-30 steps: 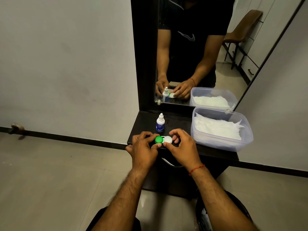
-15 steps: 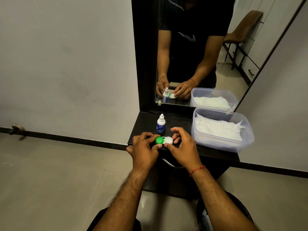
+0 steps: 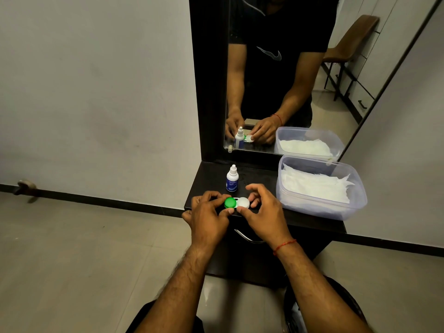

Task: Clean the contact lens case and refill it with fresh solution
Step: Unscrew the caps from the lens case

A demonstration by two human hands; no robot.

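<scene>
Head view looks down on two bare hands meeting at the near edge of a dark wooden surface (image 3: 260,179) set below a tall wall mirror (image 3: 288,75). A small plastic contact lens case (image 3: 236,203) sits directly between the two sets of fingers, its green round cap (image 3: 230,202) on the left and its white round cap (image 3: 243,202) touching it on the right, both caps on. The left hand (image 3: 209,213) grips the green end, with its fingers (image 3: 213,194) curled over the far side and the thumb pressed against the near side. The right hand (image 3: 264,212) pinches the white end, thumb on the near edge and a bent finger at the far side, while its index finger arches loosely above without touching. I cannot tell whether the case rests on the surface or is held just off it. Just beyond the fingertips of both hands stands a small white solution bottle (image 3: 232,182) with a blue label, upright and capped, apart from the hands. Well to the right of the right-hand fingers is a clear rectangular plastic tub (image 3: 322,209) holding white tissues (image 3: 314,186). A thin red thread bracelet (image 3: 284,245) circles the right wrist. Below the thumbs, a curved metal drawer handle (image 3: 247,237) shows on the cabinet front.
</scene>
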